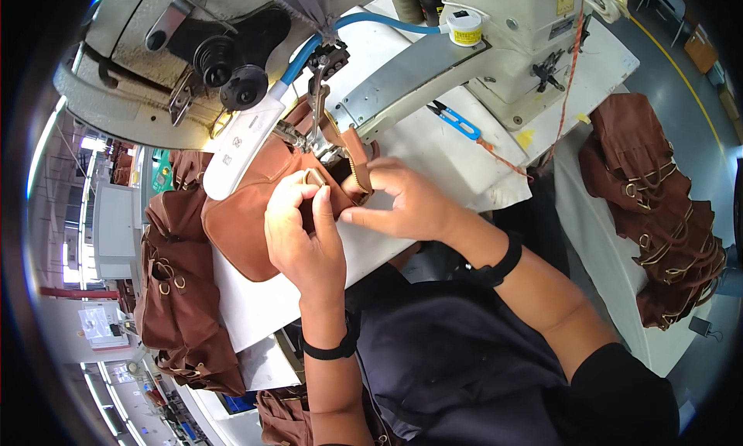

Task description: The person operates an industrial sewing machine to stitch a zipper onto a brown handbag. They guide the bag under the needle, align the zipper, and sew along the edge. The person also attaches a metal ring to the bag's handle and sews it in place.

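A brown leather bag (244, 229) lies on the white sewing table, its upper part beneath the needle and presser foot (316, 140) of a sewing machine. My left hand (306, 241) is closed, thumb and fingers pinching a folded edge of the bag just in front of the foot. At the bag's opening, my right hand (406, 202) grips the side with a brass-toothed zipper (361, 175). Some of its fingertips are hidden inside the opening, and its thumb points toward the left hand. The stitching point is partly covered by the machine's parts.
Blue-handled thread snips (457, 121) lie on the table, tied to an orange cord. More brown bags are piled at the left (174, 307) and on the right (646, 214). Above the bag hangs a white light bar (244, 144). A small white pot (464, 29) sits on the machine.
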A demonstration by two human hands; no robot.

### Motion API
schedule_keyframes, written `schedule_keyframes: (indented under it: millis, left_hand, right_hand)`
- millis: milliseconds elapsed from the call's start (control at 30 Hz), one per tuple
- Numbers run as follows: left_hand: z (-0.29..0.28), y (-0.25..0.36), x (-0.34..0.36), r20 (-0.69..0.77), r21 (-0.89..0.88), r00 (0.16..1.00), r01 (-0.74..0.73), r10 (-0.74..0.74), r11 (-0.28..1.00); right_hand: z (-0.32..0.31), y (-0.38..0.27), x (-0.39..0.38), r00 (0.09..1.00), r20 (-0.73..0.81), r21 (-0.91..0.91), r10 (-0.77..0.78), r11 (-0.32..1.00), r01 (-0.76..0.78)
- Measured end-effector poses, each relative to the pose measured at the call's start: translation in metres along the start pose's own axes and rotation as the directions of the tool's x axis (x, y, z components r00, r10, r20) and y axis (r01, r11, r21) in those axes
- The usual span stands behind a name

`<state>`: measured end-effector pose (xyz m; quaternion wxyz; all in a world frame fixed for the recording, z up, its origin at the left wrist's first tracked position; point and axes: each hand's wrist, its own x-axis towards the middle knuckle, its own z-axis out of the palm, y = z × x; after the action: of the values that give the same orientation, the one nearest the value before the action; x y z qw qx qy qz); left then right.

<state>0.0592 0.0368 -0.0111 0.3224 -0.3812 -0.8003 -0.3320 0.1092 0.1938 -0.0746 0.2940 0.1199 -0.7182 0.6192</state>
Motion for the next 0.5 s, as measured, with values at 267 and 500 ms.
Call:
schedule_keyframes:
  millis: [267, 500]
  left_hand:
    - [0.000, 0.016, 0.003, 0.078, -0.157, 0.955, 0.297, -0.288, 0.942]
    - [-0.002, 0.018, -0.001, 0.047, -0.236, 0.937, 0.347, -0.346, 0.908]
  right_hand:
    - [0.000, -0.004, 0.000, 0.993, 0.040, 0.263, 0.115, 0.957, -0.121]
    - [0.012, -0.030, 0.005, 0.943, 0.043, 0.440, 0.329, 0.841, -0.313]
